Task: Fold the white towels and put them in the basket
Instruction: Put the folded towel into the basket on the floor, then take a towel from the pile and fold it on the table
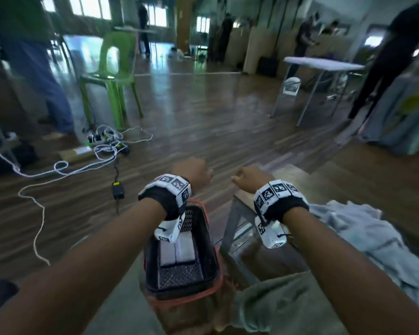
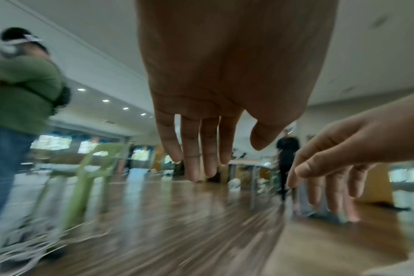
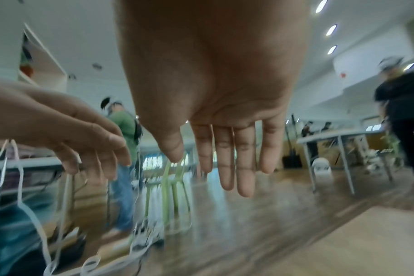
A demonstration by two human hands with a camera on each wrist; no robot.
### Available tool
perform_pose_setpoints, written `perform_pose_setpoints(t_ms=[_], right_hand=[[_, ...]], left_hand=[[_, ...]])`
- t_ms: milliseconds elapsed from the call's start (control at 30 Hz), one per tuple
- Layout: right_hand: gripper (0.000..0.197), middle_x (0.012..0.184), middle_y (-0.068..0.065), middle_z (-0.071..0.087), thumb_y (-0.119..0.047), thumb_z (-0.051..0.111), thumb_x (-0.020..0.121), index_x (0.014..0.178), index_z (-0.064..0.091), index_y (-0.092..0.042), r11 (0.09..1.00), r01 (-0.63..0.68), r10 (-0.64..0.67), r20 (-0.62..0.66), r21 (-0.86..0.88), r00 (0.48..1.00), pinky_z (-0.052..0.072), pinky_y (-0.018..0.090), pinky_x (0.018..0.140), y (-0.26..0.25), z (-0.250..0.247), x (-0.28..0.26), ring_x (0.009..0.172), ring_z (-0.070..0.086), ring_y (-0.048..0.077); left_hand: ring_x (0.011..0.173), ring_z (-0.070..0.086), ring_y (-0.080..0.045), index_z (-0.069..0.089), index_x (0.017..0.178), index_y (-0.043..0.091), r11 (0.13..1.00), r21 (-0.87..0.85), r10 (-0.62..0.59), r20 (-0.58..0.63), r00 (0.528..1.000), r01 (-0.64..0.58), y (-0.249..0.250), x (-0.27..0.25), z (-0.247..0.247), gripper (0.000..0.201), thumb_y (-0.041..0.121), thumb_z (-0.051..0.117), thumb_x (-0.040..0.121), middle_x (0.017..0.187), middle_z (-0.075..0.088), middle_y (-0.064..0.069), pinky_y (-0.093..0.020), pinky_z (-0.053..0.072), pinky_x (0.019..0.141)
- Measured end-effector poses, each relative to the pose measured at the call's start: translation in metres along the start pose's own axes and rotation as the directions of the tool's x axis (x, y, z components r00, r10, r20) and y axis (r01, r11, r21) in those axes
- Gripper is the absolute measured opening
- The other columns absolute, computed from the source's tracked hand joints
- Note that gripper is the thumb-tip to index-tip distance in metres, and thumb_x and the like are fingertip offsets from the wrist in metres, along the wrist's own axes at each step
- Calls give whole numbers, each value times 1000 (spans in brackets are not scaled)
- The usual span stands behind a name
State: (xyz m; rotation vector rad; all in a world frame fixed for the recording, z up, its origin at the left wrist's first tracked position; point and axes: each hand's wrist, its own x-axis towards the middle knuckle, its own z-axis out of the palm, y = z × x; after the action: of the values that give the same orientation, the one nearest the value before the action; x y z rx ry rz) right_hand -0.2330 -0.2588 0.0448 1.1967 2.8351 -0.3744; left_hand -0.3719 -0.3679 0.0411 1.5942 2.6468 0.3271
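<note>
My crumpled pile of unfolded white towels (image 1: 363, 240) lies near right on the table, folded white towels (image 1: 177, 250) fill the near black mesh basket (image 1: 198, 223), so my left hand (image 1: 191, 171) and right hand (image 1: 252, 177) hover slack-fingered, empty, apparently between loads.

Both bare arms reach forward, side by side. The left hand (image 1: 191, 174) and the right hand (image 1: 250, 177) hang in the air, palms down, near each other but not touching. Their fingers (image 2: 191, 149) are straight and loose, holding nothing. Each wrist wears a black band.
</note>
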Motion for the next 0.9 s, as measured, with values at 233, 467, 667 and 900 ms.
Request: perform_pose_setpoints(t_ms=[233, 467, 667, 900], right_hand=[[39, 117, 0, 64, -52, 47, 88, 112, 60, -24, 987, -159, 158, -140, 6, 977, 47, 40, 94, 75, -34, -113, 103, 61, 22], [31, 116, 1, 65, -43, 50, 90, 107, 63, -21, 926, -372, 378, -183, 66, 908, 46, 35, 87, 148, -40, -190, 108, 58, 22], [30, 121, -2, 62, -44, 50, 85, 110, 62, -31, 846, -528, 533, -183, 79, 826, 48, 41, 91, 199, -23, -221, 107, 58, 20], [22, 110, -3, 68, -28, 54, 86, 105, 65, -27, 859, -509, 507, -224, 56, 832, 50, 36, 84, 235, 20, -223, 101, 62, 19]], left_hand=[[100, 58, -29, 57, 105, 14, 959, 8, 281, 26, 959, -282, 87, -44, 1, 40, 49, 41, 92, 111, 61, -9, -35, 44, 76], [103, 58, -24, 57, 107, 21, 860, -57, 509, 30, 860, -507, 171, -44, 22, 38, 52, 43, 90, 115, 62, -3, -31, 39, 75], [94, 61, -27, 61, 100, 18, 784, -135, 617, 67, 784, -605, 232, -43, 46, 32, 44, 47, 88, 108, 65, -6, -30, 43, 72], [91, 63, -27, 61, 82, 17, 664, -208, 738, 28, 674, -718, 270, -37, 105, 19, 32, 50, 88, 98, 67, -2, -33, 49, 71]])
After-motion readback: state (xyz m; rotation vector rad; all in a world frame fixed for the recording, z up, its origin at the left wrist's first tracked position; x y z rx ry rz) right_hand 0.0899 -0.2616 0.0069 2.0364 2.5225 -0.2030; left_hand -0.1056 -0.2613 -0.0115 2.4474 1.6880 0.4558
